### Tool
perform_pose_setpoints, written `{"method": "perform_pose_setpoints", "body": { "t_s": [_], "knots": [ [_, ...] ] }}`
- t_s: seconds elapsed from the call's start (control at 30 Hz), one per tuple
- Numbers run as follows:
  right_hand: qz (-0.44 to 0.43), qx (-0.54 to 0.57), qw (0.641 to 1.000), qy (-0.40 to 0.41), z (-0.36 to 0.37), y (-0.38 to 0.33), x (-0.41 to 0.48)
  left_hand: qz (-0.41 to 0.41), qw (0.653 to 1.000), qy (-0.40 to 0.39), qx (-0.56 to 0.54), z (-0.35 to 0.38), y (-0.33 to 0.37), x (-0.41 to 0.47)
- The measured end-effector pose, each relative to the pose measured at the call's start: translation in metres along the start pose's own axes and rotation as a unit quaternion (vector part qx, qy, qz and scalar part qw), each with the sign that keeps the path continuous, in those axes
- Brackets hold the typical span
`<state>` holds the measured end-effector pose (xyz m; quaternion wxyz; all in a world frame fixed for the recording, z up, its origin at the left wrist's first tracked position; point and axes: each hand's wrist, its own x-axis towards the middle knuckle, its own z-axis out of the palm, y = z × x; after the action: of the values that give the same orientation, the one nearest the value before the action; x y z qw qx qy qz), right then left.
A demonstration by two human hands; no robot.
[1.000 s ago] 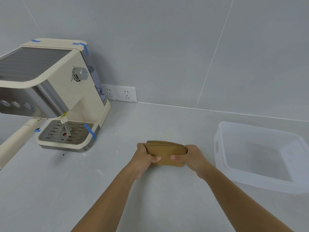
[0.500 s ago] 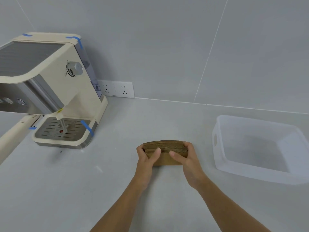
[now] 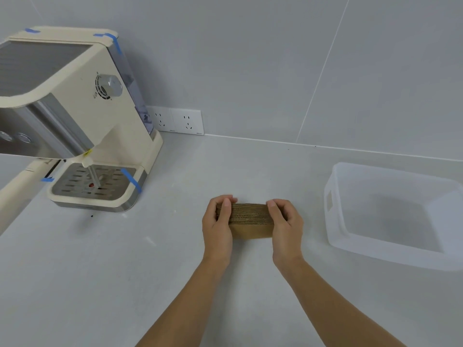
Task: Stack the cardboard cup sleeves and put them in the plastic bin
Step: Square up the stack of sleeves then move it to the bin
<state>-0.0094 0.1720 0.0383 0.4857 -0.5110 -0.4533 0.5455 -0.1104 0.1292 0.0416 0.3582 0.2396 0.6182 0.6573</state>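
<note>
A stack of brown cardboard cup sleeves (image 3: 250, 220) stands on edge on the grey counter, its corrugated top edges facing me. My left hand (image 3: 219, 225) grips the stack's left end, thumb over the top. My right hand (image 3: 285, 225) grips the right end the same way. The ends of the stack are hidden under my fingers. A translucent plastic bin (image 3: 333, 216) sits on the counter to the right of my hands, apart from them, with nothing visible inside.
A cream espresso machine (image 3: 82, 116) with blue tape strips stands at the left, its drip tray (image 3: 95, 184) facing the counter's middle. White wall sockets (image 3: 179, 121) sit at the back wall.
Both hands have shifted from pressing the stack flat to holding it upright on its edge, with the thumbs now on top. The view has drifted slightly.
</note>
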Motion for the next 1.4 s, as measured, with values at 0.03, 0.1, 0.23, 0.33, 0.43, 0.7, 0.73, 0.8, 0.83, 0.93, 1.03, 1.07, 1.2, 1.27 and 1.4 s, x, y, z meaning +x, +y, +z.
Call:
{"method": "perform_pose_setpoints", "body": {
  "t_s": [0.03,0.1,0.23,0.33,0.43,0.7,0.73,0.8,0.83,0.93,1.03,1.07,1.2,1.27,1.4],
  "knots": [
    [-0.003,-0.001,1.000,-0.009,-0.001,0.000,0.000,-0.008,1.000,-0.010,-0.005,-0.001,-0.001,0.001],
    [0.014,-0.006,0.999,-0.028,-0.004,0.007,-0.001,-0.030,0.999,-0.027,-0.016,-0.004,-0.008,0.000],
    [0.046,-0.003,0.999,-0.007,-0.003,0.015,-0.006,-0.056,0.998,-0.024,0.001,-0.006,-0.015,-0.001],
    [0.038,0.029,0.999,0.003,0.003,0.009,-0.004,-0.040,0.999,0.016,-0.004,-0.003,-0.010,0.002],
    [0.021,0.042,0.999,-0.006,0.000,0.003,0.001,0.009,1.000,0.021,-0.015,-0.001,-0.003,0.001],
    [0.046,0.009,0.999,-0.007,-0.002,0.011,0.003,-0.044,0.999,-0.010,-0.010,-0.002,-0.012,-0.002],
    [0.038,0.015,0.999,0.002,-0.001,0.008,0.004,-0.031,0.999,-0.008,-0.006,-0.002,-0.009,-0.001],
    [0.030,0.018,0.999,0.013,-0.002,0.008,0.006,-0.013,1.000,-0.024,0.012,-0.002,-0.005,0.001],
    [0.028,0.014,0.999,0.010,-0.004,0.010,0.006,-0.011,0.999,-0.034,0.018,-0.002,-0.006,0.001],
    [0.027,-0.021,0.999,-0.023,-0.010,0.017,0.004,-0.007,0.998,-0.054,0.029,-0.004,-0.014,-0.002],
    [0.027,-0.030,0.999,-0.028,-0.012,0.018,0.003,0.005,0.996,-0.068,0.053,-0.005,-0.018,-0.002],
    [0.025,-0.028,0.999,-0.025,-0.012,0.018,0.003,0.005,0.994,-0.079,0.072,-0.007,-0.019,-0.001],
    [0.020,-0.034,0.999,-0.025,-0.010,0.017,0.002,-0.010,0.972,-0.190,0.137,-0.026,-0.021,0.001],
    [0.014,-0.047,0.998,-0.024,-0.011,0.018,0.002,-0.029,0.954,-0.243,0.173,-0.036,-0.022,0.003],
    [0.011,-0.067,0.997,-0.025,-0.011,0.018,0.002,-0.020,0.926,-0.284,0.247,-0.048,-0.022,0.008]
  ]
}}
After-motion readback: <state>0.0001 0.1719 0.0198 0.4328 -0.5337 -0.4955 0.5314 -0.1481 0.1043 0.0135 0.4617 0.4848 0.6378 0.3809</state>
